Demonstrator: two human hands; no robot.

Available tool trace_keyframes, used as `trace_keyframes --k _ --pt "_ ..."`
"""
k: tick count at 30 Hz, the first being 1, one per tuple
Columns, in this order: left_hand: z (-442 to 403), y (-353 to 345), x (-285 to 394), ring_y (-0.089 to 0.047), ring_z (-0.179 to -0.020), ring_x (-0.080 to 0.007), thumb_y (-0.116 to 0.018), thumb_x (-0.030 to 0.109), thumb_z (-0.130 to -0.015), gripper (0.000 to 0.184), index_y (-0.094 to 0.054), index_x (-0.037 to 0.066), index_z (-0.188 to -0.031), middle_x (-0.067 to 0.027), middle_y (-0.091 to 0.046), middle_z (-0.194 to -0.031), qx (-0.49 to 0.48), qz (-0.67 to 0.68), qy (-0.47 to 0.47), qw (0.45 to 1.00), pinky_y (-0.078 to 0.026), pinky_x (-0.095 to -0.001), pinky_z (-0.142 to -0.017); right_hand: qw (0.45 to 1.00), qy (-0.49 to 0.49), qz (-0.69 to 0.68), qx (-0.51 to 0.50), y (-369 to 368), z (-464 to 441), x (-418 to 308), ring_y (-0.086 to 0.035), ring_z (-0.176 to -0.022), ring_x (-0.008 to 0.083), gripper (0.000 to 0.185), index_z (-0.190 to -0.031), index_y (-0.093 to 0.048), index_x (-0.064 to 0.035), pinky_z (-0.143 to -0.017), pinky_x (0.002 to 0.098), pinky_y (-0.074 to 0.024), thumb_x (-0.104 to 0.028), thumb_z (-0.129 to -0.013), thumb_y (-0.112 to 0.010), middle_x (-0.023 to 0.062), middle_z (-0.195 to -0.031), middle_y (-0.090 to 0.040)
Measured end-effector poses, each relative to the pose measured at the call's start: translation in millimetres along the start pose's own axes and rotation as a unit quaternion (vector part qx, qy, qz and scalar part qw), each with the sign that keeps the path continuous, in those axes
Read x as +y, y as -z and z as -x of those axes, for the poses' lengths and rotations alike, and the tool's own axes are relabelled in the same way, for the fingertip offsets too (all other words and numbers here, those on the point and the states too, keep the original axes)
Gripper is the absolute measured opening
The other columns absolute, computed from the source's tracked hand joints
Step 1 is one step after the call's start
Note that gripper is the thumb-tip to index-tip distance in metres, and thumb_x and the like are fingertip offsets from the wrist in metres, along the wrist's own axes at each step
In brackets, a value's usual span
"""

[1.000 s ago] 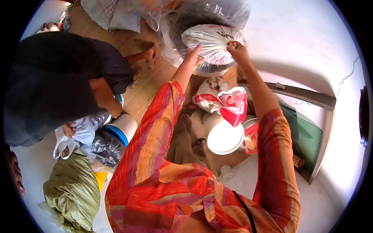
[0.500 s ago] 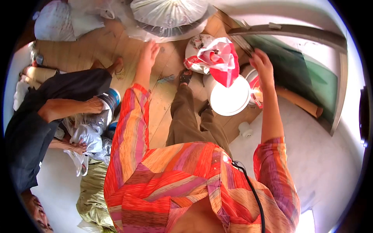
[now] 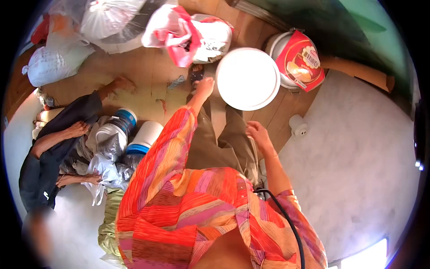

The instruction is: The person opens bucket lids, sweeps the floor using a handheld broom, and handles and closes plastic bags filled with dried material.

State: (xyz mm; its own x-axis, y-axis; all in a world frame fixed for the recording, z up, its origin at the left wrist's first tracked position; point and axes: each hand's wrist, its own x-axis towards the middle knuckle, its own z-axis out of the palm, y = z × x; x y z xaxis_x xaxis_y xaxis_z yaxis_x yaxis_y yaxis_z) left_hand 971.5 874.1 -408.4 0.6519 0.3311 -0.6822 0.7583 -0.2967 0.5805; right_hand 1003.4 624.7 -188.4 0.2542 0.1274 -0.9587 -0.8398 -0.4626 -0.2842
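Fingers of the left hand [image 3: 203,88] are bunched together just beside a white tub [image 3: 247,79], at nine o'clock from it; I cannot tell whether they touch its rim or close fully. Fingers of the right hand [image 3: 258,133] are half bent and loose, apart from the tub near six o'clock, above the matte brown cloth of the trousers [image 3: 206,143].

The tub stands near one o'clock from the middle of the view, a smooth disc with a thin raised rim, its top bleached by glare. Taking the tub as the hub, a crinkled red-and-white plastic bag [image 3: 210,38] slumps at ten o'clock, its gathered mouth splayed into soft folds. Between two and three sits a round metal container [image 3: 273,44] under a stiff, glossy red printed panel [image 3: 301,60]. A plain brown cardboard piece [image 3: 358,73] lies at three, and a small white plastic cylinder [image 3: 298,125] with dark holes between four and five.

Farther out, a shiny, pleated white sack [image 3: 107,18] bulges near ten, and a lumpy, knotted white bag [image 3: 56,67] lies at nine. Toward eight, a co-worker in dark cloth [image 3: 38,179] has one hand at a flimsy, translucent bag [image 3: 105,168], close to blue-banded cylindrical buckets [image 3: 148,133]. Smooth wooden planks [image 3: 148,89] spread beneath.
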Motion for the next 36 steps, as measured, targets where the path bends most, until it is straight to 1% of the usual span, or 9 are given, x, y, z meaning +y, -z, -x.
trace_keyframes --k 2,6,11,13,17,20,23,32,36 --pt "-13 -42 5 -0.055 -0.095 -0.0335 -0.056 0.029 -0.078 0.033 -0.055 0.0 -0.094 -0.0167 -0.061 -0.096 0.093 -0.082 0.024 0.992 -0.043 -0.0395 -0.08 1.0 0.012 0.003 0.017 29 -26 40 -0.055 -0.078 0.0115 0.035 -0.113 -0.05 0.0013 -0.066 0.024 -0.0457 -0.013 -0.082 -0.053 0.009 -0.099 -0.057" --pt "-17 -77 35 -0.058 -0.091 -0.0302 -0.061 0.02 -0.073 0.036 -0.055 0.002 -0.104 -0.0145 -0.062 -0.097 0.146 -0.108 0.114 0.977 -0.044 -0.0364 -0.078 0.994 0.0 -0.061 0.095 91 -97 112 -0.055 -0.085 0.0144 0.043 -0.12 -0.044 0.002 -0.071 0.0267 -0.0458 -0.017 -0.082 -0.053 0.0114 -0.104 -0.056" --pt "-6 -83 15 -0.058 -0.09 -0.0236 -0.059 0.013 -0.075 0.037 -0.055 0.005 -0.111 -0.0138 -0.061 -0.101 0.225 -0.013 0.074 0.972 -0.044 -0.0318 -0.079 0.975 -0.022 -0.166 0.149 121 -182 119 -0.05 -0.1 0.0215 0.053 -0.128 -0.03 0.0035 -0.089 0.0336 -0.0411 -0.02 -0.085 -0.052 0.0129 -0.116 -0.048" --pt "19 -80 35 -0.056 -0.093 -0.0193 -0.057 0.011 -0.077 0.038 -0.052 0.003 -0.114 -0.0111 -0.059 -0.106 0.279 0.057 0.013 0.959 -0.043 -0.0302 -0.08 0.982 -0.019 -0.053 0.182 119 -200 118 -0.047 -0.106 0.0253 0.049 -0.126 -0.031 0.0031 -0.097 0.0365 -0.035 -0.019 -0.086 -0.05 0.0143 -0.12 -0.043" --pt "115 -76 110 -0.052 -0.089 -0.0214 -0.062 0.002 -0.067 0.047 -0.046 -0.002 -0.111 -0.0126 -0.052 -0.098 0.167 0.219 -0.11 0.955 -0.041 -0.0295 -0.081 0.951 -0.015 -0.294 0.091 113 -213 112 -0.048 -0.103 0.0245 0.039 -0.12 -0.037 0.001 -0.095 0.0366 -0.0367 -0.017 -0.087 -0.046 0.0131 -0.115 -0.047" --pt "209 -95 169 -0.053 -0.092 -0.0267 -0.057 -0.003 -0.064 0.043 -0.049 0.004 -0.106 -0.0128 -0.053 -0.098 0.047 0.09 -0.211 0.972 -0.043 -0.0358 -0.08 0.887 -0.018 -0.461 0.008 120 -199 129 -0.047 -0.104 0.0227 0.035 -0.118 -0.042 -0.0014 -0.089 0.0353 -0.0387 -0.015 -0.086 -0.048 0.0082 -0.113 -0.048" --pt "231 -120 173 -0.053 -0.087 -0.0224 -0.063 0.0 -0.06 0.032 -0.052 0.011 -0.088 -0.004 -0.055 -0.096 -0.012 0.049 -0.429 0.902 -0.046 -0.0324 -0.073 0.855 -0.019 -0.519 0.007 134 -184 169 -0.047 -0.103 0.0222 0.034 -0.117 -0.042 -0.0018 -0.088 0.0353 -0.0388 -0.015 -0.086 -0.048 0.0077 -0.112 -0.049" --pt "226 -100 159 -0.055 -0.087 -0.0241 -0.064 -0.004 -0.056 0.041 -0.05 0.01 -0.092 -0.0035 -0.058 -0.097 -0.09 0.093 -0.377 0.917 -0.047 -0.0331 -0.075 0.854 -0.037 -0.509 0.104 147 -158 229 -0.047 -0.101 0.0209 0.032 -0.115 -0.043 -0.0029 -0.087 0.0351 -0.0392 -0.014 -0.086 -0.049 0.006 -0.11 -0.049" --pt "210 -82 155 -0.057 -0.085 -0.0274 -0.06 0.0 -0.067 0.032 -0.051 0.004 -0.097 -0.0104 -0.057 -0.096 -0.063 0.127 -0.27 0.952 -0.047 -0.0338 -0.073 0.863 -0.038 -0.488 0.123 147 -157 227 -0.047 -0.1 0.0203 0.031 -0.115 -0.044 -0.0034 -0.086 0.0351 -0.0393 -0.013 -0.086 -0.049 0.0053 -0.109 -0.05"
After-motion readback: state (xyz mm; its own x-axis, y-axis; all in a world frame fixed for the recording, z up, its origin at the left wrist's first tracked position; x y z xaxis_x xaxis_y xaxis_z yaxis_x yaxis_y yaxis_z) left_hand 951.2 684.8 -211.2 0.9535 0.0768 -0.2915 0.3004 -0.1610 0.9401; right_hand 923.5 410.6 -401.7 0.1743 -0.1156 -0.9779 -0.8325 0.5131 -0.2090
